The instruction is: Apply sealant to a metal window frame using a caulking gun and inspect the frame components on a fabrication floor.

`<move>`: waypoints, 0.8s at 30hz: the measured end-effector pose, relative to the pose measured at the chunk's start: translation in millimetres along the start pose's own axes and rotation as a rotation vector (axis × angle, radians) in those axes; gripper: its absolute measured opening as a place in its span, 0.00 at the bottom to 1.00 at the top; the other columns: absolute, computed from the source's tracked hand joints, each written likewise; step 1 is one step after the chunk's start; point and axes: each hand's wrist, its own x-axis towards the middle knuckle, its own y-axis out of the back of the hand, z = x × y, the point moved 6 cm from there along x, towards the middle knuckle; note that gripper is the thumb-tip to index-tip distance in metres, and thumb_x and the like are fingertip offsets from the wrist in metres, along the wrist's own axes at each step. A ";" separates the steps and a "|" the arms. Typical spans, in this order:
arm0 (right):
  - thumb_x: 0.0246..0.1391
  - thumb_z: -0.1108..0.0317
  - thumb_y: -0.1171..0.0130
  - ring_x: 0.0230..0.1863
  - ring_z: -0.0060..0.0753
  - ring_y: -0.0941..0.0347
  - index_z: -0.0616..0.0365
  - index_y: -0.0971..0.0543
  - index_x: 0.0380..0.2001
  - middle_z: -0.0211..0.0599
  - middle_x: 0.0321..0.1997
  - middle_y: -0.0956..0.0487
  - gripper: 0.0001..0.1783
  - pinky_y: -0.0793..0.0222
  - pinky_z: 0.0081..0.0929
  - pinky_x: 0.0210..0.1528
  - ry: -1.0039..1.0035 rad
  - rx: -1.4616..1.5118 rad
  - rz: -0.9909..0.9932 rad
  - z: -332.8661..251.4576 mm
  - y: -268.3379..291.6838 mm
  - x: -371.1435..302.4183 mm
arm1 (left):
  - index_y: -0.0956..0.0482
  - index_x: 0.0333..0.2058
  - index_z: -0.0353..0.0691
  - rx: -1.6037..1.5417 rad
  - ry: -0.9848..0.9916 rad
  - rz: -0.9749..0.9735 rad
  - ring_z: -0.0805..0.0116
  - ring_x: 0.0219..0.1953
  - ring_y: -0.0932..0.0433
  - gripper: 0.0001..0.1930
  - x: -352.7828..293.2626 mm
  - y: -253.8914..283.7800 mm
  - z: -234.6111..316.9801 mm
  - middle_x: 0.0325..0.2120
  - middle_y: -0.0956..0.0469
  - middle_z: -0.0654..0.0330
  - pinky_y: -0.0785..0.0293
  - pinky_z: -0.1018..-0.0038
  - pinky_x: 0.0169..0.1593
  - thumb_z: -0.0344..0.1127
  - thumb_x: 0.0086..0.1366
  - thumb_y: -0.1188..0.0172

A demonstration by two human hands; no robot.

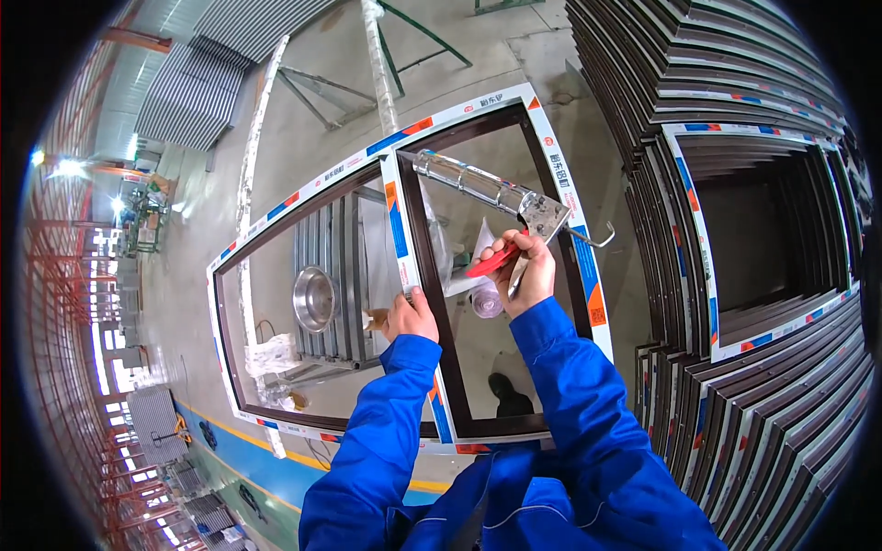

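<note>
right hand (527, 277), forearm (581, 381) toward eleven o'clock, grips a caulking gun (482, 186); left hand (411, 318) clasps a frame bar (397, 220)

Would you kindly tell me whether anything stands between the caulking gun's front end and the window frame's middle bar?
Nothing visible does. The right hand holds the caulking gun with its front end close by the far part of the middle bar; the left hand is on that bar, lower in view, out of the way.
</note>
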 end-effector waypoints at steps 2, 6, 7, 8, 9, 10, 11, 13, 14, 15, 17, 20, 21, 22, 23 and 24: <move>0.54 0.66 0.53 0.28 0.45 0.25 0.61 0.30 0.33 0.42 0.26 0.25 0.08 0.25 0.43 0.35 0.007 -0.024 0.019 -1.8 3.3 -0.3 | 0.24 0.39 0.34 -0.023 0.002 0.012 0.44 0.42 0.25 0.27 -0.7 0.9 1.2 0.37 0.21 0.45 0.34 0.53 0.48 0.55 0.68 0.60; 0.55 0.66 0.53 0.27 0.45 0.25 0.61 0.30 0.33 0.42 0.26 0.26 0.09 0.25 0.42 0.35 0.021 -0.017 0.044 -1.1 6.4 1.0 | 0.24 0.39 0.34 -0.023 -0.002 -0.001 0.44 0.43 0.25 0.27 -1.2 1.8 2.8 0.38 0.22 0.45 0.34 0.53 0.48 0.54 0.69 0.60; 0.54 0.66 0.53 0.28 0.45 0.25 0.60 0.29 0.31 0.42 0.25 0.25 0.08 0.26 0.44 0.36 0.030 -0.033 0.034 -1.6 6.4 2.9 | 0.24 0.39 0.34 -0.026 0.000 0.001 0.44 0.44 0.25 0.27 -1.8 1.8 2.9 0.38 0.22 0.45 0.34 0.53 0.48 0.54 0.69 0.60; 0.53 0.65 0.52 0.28 0.45 0.25 0.59 0.28 0.30 0.42 0.25 0.25 0.08 0.27 0.47 0.37 0.038 -0.049 0.025 -2.3 6.6 4.3 | 0.24 0.39 0.33 -0.029 0.002 0.004 0.45 0.44 0.26 0.27 -2.1 1.8 3.2 0.39 0.22 0.45 0.34 0.53 0.49 0.54 0.69 0.60; 0.53 0.65 0.52 0.28 0.45 0.25 0.59 0.28 0.30 0.42 0.25 0.25 0.08 0.27 0.47 0.37 0.039 -0.048 0.028 -3.0 8.1 4.7 | 0.24 0.39 0.33 -0.028 0.001 0.001 0.45 0.44 0.26 0.27 -2.2 1.7 3.6 0.39 0.22 0.45 0.34 0.53 0.49 0.54 0.69 0.60; 0.53 0.65 0.52 0.28 0.45 0.25 0.59 0.28 0.30 0.42 0.25 0.25 0.09 0.27 0.46 0.37 0.030 -0.051 0.029 -2.4 8.2 4.6 | 0.24 0.40 0.33 -0.036 0.005 -0.005 0.44 0.44 0.26 0.27 -1.9 1.1 2.1 0.39 0.22 0.45 0.34 0.53 0.49 0.54 0.69 0.60; 0.53 0.65 0.52 0.27 0.45 0.25 0.59 0.28 0.30 0.42 0.24 0.25 0.09 0.27 0.46 0.37 0.021 -0.055 0.031 -1.6 8.2 4.5 | 0.24 0.40 0.33 -0.043 0.009 -0.012 0.44 0.44 0.26 0.27 -1.7 0.5 0.7 0.39 0.22 0.45 0.34 0.53 0.49 0.54 0.69 0.60; 0.53 0.65 0.53 0.27 0.45 0.25 0.59 0.28 0.30 0.42 0.24 0.25 0.09 0.27 0.44 0.37 0.023 -0.055 0.031 -1.9 7.6 4.5 | 0.24 0.40 0.33 -0.046 0.009 -0.011 0.44 0.44 0.26 0.27 -1.2 -0.3 -0.3 0.39 0.22 0.45 0.34 0.54 0.49 0.54 0.69 0.60; 0.53 0.65 0.53 0.27 0.45 0.25 0.59 0.28 0.29 0.42 0.24 0.25 0.09 0.26 0.43 0.36 0.026 -0.055 0.030 -2.7 7.0 4.3 | 0.24 0.40 0.33 -0.052 0.008 -0.008 0.44 0.44 0.26 0.27 -1.1 -0.7 -0.3 0.39 0.22 0.45 0.34 0.54 0.50 0.54 0.69 0.60; 0.53 0.65 0.53 0.27 0.45 0.25 0.59 0.28 0.29 0.42 0.24 0.25 0.09 0.26 0.43 0.36 0.025 -0.055 0.031 -3.4 6.6 4.0 | 0.24 0.40 0.33 -0.051 0.009 -0.009 0.44 0.44 0.26 0.27 -1.4 -1.2 -0.4 0.39 0.22 0.45 0.34 0.54 0.50 0.54 0.69 0.60; 0.53 0.65 0.53 0.26 0.45 0.25 0.59 0.28 0.29 0.42 0.23 0.25 0.09 0.26 0.41 0.36 0.029 -0.070 0.051 -5.4 5.1 3.5 | 0.24 0.40 0.34 -0.050 0.005 -0.006 0.44 0.44 0.26 0.27 -1.4 -0.7 0.6 0.39 0.22 0.45 0.34 0.54 0.49 0.54 0.69 0.60; 0.55 0.66 0.55 0.24 0.43 0.27 0.60 0.30 0.31 0.42 0.24 0.27 0.08 0.27 0.41 0.31 0.032 -0.050 0.077 -5.1 3.6 2.8 | 0.24 0.39 0.34 -0.054 0.000 -0.003 0.44 0.43 0.25 0.26 -1.4 0.3 0.7 0.39 0.22 0.45 0.33 0.54 0.48 0.54 0.69 0.60; 0.55 0.66 0.55 0.24 0.43 0.27 0.60 0.30 0.31 0.42 0.24 0.27 0.08 0.27 0.41 0.31 0.032 -0.050 0.078 -4.8 2.8 2.8 | 0.24 0.39 0.34 -0.053 0.000 -0.004 0.44 0.43 0.25 0.26 -1.3 0.6 0.3 0.39 0.22 0.45 0.33 0.54 0.48 0.54 0.69 0.60; 0.55 0.66 0.55 0.24 0.43 0.27 0.60 0.30 0.31 0.42 0.24 0.27 0.08 0.27 0.41 0.30 0.035 -0.054 0.075 -5.3 3.3 3.2 | 0.23 0.39 0.34 -0.054 -0.003 -0.001 0.44 0.43 0.25 0.26 -1.4 0.0 0.5 0.39 0.22 0.44 0.33 0.54 0.48 0.54 0.69 0.60; 0.55 0.66 0.55 0.24 0.43 0.27 0.60 0.30 0.31 0.42 0.24 0.27 0.09 0.27 0.41 0.30 0.037 -0.059 0.073 -5.9 3.7 3.7 | 0.23 0.39 0.34 -0.054 -0.006 0.001 0.44 0.43 0.25 0.26 -1.4 -0.6 0.8 0.38 0.22 0.44 0.32 0.54 0.47 0.54 0.69 0.59; 0.55 0.66 0.55 0.24 0.43 0.27 0.60 0.30 0.31 0.42 0.24 0.27 0.09 0.27 0.41 0.30 0.039 -0.059 0.075 -6.3 4.2 4.7 | 0.23 0.39 0.34 -0.055 -0.007 -0.001 0.44 0.43 0.25 0.26 -0.9 -1.5 1.2 0.38 0.22 0.44 0.32 0.54 0.47 0.54 0.69 0.59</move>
